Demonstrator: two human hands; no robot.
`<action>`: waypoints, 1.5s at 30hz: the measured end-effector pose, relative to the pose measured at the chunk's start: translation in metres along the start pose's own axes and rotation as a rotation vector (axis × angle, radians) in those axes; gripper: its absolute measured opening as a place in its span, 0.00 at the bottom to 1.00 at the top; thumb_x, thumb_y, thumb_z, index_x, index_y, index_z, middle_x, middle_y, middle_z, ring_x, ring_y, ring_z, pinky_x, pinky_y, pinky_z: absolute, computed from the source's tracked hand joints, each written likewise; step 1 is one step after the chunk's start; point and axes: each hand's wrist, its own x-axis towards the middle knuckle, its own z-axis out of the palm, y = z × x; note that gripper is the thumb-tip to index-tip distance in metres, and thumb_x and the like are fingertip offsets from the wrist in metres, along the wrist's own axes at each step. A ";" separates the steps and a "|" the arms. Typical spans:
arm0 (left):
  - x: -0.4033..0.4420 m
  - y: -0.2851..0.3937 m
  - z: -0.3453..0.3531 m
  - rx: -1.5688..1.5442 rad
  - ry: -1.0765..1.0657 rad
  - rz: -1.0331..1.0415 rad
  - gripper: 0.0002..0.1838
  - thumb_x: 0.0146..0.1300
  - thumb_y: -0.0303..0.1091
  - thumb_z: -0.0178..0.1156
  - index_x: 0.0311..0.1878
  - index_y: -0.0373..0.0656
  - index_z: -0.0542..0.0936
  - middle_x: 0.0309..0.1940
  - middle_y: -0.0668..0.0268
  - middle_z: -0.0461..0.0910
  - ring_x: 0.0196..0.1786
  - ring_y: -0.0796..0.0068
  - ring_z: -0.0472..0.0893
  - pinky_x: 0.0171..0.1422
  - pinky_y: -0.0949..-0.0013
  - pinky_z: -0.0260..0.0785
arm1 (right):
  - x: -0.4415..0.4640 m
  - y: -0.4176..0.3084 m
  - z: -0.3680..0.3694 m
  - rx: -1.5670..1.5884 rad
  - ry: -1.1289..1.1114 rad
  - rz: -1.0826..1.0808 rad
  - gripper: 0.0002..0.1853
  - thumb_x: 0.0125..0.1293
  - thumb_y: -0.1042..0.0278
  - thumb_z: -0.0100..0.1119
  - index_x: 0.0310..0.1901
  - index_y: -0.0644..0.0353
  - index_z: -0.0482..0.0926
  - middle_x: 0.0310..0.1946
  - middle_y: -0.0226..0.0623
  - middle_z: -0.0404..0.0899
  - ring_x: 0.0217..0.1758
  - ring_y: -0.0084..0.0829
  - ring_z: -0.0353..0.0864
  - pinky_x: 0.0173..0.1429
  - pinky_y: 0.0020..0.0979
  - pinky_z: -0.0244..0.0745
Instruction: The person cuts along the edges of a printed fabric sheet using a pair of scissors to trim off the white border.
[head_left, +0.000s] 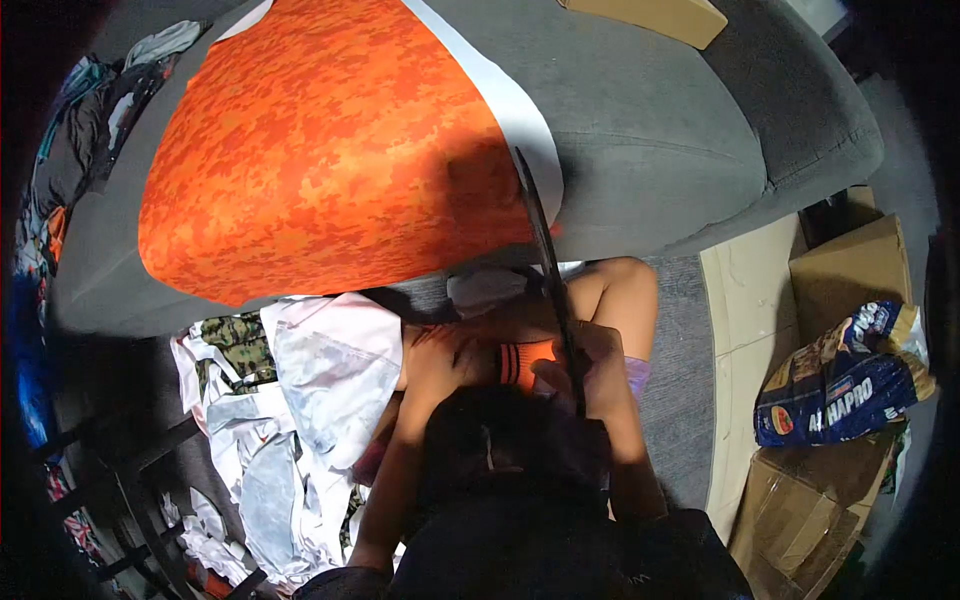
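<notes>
My left hand (436,362) lies low over my folded legs, left of an orange sock (524,364) with dark bands, its fingers apart and holding nothing visible. On the sock's other side, my right hand (594,352) is curled. A long, thin dark strip (548,262) crosses in front of it, and whatever the fingers hold, if anything, is hidden. Beyond both hands, an orange camouflage-patterned fabric piece (320,150) with a white edge is spread over a grey couch (640,150). White and pale cloth pieces (335,350) lie beside my left arm.
Cardboard boxes (850,265) and a blue printed bag (835,385) stand at the right. Another box (655,18) sits on the couch. Dark metal bars (130,490) are at lower left, and a heap of clothes (85,130) is at upper left.
</notes>
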 end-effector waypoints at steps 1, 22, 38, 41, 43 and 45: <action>0.002 0.001 -0.001 0.020 -0.017 0.000 0.14 0.61 0.38 0.57 0.45 0.42 0.83 0.44 0.57 0.84 0.43 0.53 0.81 0.49 0.59 0.71 | 0.001 -0.006 0.000 0.030 0.020 -0.035 0.15 0.47 0.68 0.75 0.34 0.63 0.80 0.22 0.32 0.77 0.22 0.29 0.69 0.29 0.30 0.65; 0.011 0.011 -0.010 0.004 -0.047 -0.012 0.13 0.60 0.37 0.57 0.45 0.44 0.83 0.43 0.59 0.84 0.44 0.54 0.81 0.50 0.59 0.71 | -0.006 -0.027 0.005 0.022 0.015 0.047 0.13 0.51 0.68 0.72 0.33 0.65 0.79 0.22 0.37 0.76 0.20 0.31 0.68 0.26 0.33 0.63; 0.009 0.010 -0.019 -0.064 -0.122 -0.066 0.14 0.62 0.39 0.56 0.47 0.44 0.83 0.43 0.61 0.85 0.45 0.54 0.81 0.50 0.58 0.69 | -0.007 -0.006 0.005 0.119 -0.035 0.005 0.12 0.48 0.70 0.72 0.24 0.60 0.74 0.17 0.29 0.71 0.20 0.22 0.62 0.26 0.26 0.57; 0.009 0.010 -0.018 0.018 -0.102 -0.040 0.15 0.62 0.39 0.56 0.48 0.44 0.83 0.43 0.61 0.85 0.45 0.54 0.81 0.50 0.58 0.69 | -0.003 -0.012 0.008 0.133 -0.005 -0.007 0.13 0.47 0.70 0.72 0.22 0.59 0.73 0.15 0.27 0.69 0.19 0.21 0.61 0.26 0.26 0.56; 0.008 0.007 -0.016 0.034 -0.085 -0.024 0.15 0.62 0.39 0.56 0.48 0.45 0.82 0.43 0.60 0.85 0.44 0.54 0.81 0.50 0.58 0.69 | 0.000 -0.019 0.009 0.148 0.022 -0.033 0.13 0.47 0.68 0.72 0.22 0.59 0.73 0.15 0.27 0.69 0.18 0.22 0.60 0.25 0.26 0.55; 0.007 0.007 -0.016 0.042 -0.078 -0.018 0.15 0.62 0.39 0.56 0.48 0.45 0.82 0.43 0.60 0.85 0.44 0.54 0.81 0.50 0.58 0.69 | 0.000 -0.021 0.009 0.156 0.034 -0.045 0.14 0.48 0.68 0.72 0.22 0.59 0.73 0.15 0.27 0.69 0.18 0.22 0.60 0.25 0.26 0.55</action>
